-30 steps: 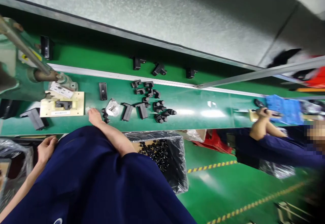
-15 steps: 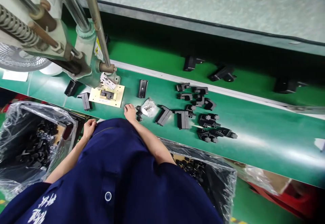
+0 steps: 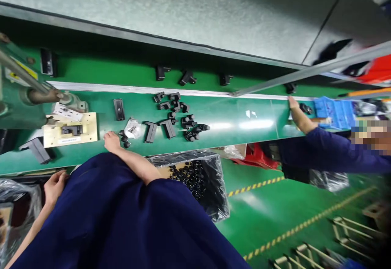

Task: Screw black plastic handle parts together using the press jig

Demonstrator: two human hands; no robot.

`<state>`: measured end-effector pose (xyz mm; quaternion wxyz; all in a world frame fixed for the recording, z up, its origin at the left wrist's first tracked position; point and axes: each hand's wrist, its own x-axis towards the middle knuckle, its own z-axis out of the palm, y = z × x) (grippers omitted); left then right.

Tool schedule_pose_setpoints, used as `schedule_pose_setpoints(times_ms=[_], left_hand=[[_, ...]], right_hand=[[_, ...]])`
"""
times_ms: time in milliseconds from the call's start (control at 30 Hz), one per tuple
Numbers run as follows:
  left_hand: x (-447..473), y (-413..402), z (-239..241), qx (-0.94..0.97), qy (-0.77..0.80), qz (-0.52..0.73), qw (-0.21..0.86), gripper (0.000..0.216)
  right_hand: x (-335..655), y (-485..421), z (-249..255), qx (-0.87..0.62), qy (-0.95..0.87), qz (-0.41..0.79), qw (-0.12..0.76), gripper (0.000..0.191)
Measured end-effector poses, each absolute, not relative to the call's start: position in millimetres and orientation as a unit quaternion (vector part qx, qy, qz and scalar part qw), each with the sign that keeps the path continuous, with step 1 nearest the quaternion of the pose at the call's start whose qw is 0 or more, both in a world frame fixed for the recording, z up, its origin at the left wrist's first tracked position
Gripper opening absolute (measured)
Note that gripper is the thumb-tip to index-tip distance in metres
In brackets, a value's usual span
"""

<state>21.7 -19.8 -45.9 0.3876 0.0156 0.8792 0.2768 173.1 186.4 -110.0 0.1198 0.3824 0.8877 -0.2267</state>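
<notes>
My right hand [image 3: 111,141] rests on the green belt [image 3: 238,132] at its near edge. I see only its back, and the fingers are hidden. Small black parts [image 3: 124,138] and a little clear bag [image 3: 133,128] lie just right of it. My left hand [image 3: 55,184] hangs below the belt's near edge, by my blue shirt, fingers loosely curled with nothing visible in them. A tan jig plate [image 3: 70,130] carrying a black part sits left of my right hand, under the green press [image 3: 18,98].
Several black plastic brackets [image 3: 171,120] lie grouped on the belt, with others [image 3: 187,77] on the far strip. A bag-lined box of black parts [image 3: 198,183] stands below the belt. At the right, a co-worker's hand [image 3: 292,103] reaches across the belt beside a blue tray [image 3: 331,112].
The view has swung back to the right, away from the press. The co-worker's arm now stretches to the belt's far rail. My own hands have kept their places.
</notes>
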Motion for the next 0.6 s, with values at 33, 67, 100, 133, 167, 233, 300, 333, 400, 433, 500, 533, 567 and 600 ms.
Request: schedule_pose_setpoints(times_ms=[33,67,100,133,167,233,300,333,400,433,500,533,567,600], left_hand=[[21.8,-20.1,-46.2,0.017,0.879,0.275,0.389,0.035],[22.0,-20.5,-46.2,0.018,0.879,0.273,0.390,0.036],[22.1,-21.0,-46.0,0.020,0.881,0.270,0.388,0.037],[22.0,-21.5,-45.7,0.022,0.883,0.268,0.386,0.038],[21.8,-21.9,-45.4,0.024,0.884,0.265,0.383,0.039],[20.6,-22.1,-45.3,0.026,0.886,0.260,0.383,0.039],[19.1,-21.8,-45.8,0.032,0.885,0.258,0.388,0.039],[18.5,-21.7,-46.3,0.035,0.883,0.258,0.391,0.040],[17.8,-22.0,-47.5,0.042,0.881,0.260,0.393,0.041],[17.7,-22.4,-48.1,0.044,0.881,0.261,0.393,0.041],[17.9,-24.0,-48.9,0.048,0.881,0.263,0.390,0.040],[18.1,-24.8,-49.0,0.051,0.880,0.265,0.390,0.039],[18.3,-25.5,-48.8,0.054,0.879,0.267,0.390,0.038],[18.6,-25.9,-48.4,0.056,0.879,0.269,0.391,0.037]], right_hand=[[174.1,186.6,-110.3,0.373,0.892,-0.226,0.120,0.015],[175.1,186.4,-110.4,0.361,0.897,-0.225,0.119,0.015],[175.7,186.2,-110.3,0.348,0.902,-0.226,0.118,0.016],[175.9,185.8,-110.0,0.335,0.907,-0.227,0.116,0.018],[175.7,185.6,-109.8,0.325,0.911,-0.227,0.114,0.019],[174.4,185.5,-109.6,0.311,0.916,-0.227,0.110,0.022],[173.1,186.0,-109.8,0.306,0.919,-0.225,0.107,0.023],[172.8,186.4,-110.1,0.305,0.919,-0.224,0.106,0.024],[173.7,187.0,-110.8,0.306,0.919,-0.224,0.104,0.024],[174.6,187.2,-111.1,0.307,0.919,-0.225,0.103,0.023],[177.0,187.3,-111.6,0.311,0.918,-0.226,0.101,0.022],[178.0,187.2,-111.6,0.314,0.917,-0.227,0.100,0.022],[178.6,187.1,-111.4,0.317,0.915,-0.227,0.099,0.022],[178.8,187.1,-111.1,0.321,0.914,-0.228,0.099,0.022]])
